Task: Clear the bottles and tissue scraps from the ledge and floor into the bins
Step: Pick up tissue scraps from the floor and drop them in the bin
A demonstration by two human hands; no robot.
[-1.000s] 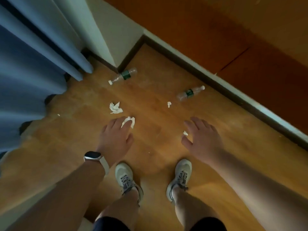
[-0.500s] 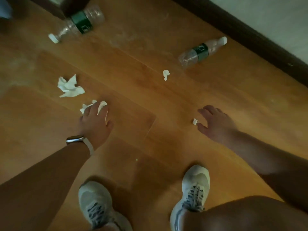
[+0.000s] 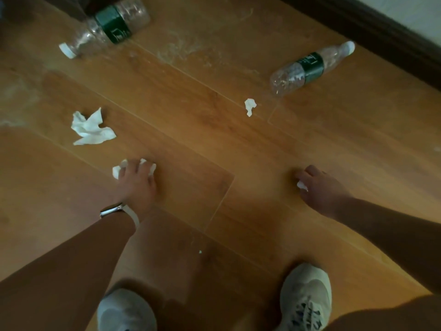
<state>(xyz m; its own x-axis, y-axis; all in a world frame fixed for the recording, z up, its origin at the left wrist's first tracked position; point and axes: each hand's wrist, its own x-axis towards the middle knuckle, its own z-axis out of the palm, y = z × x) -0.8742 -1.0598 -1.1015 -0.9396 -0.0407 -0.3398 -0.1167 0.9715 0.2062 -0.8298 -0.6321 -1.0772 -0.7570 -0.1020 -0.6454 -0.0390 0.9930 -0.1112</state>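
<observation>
My left hand [image 3: 137,185] presses down on a crumpled white tissue [image 3: 117,172] on the wooden floor, fingers curled over it. My right hand [image 3: 321,187] pinches a tiny tissue scrap [image 3: 301,185] between thumb and fingers at floor level. A larger crumpled tissue [image 3: 91,129] lies loose to the far left. Another small scrap [image 3: 249,106] sits in the middle distance. Two clear plastic bottles with green labels lie on their sides: one at the top left [image 3: 107,29], one at the upper right [image 3: 310,68].
A dark skirting board [image 3: 381,37] runs along the wall at the upper right. My two pale sneakers [image 3: 306,297] stand at the bottom of the view. Dusty smears mark the floor [image 3: 191,48] between the bottles.
I have bent lower, so the floor looks closer. My left hand closed over the tissue and my right hand closed its fingers on the small scrap.
</observation>
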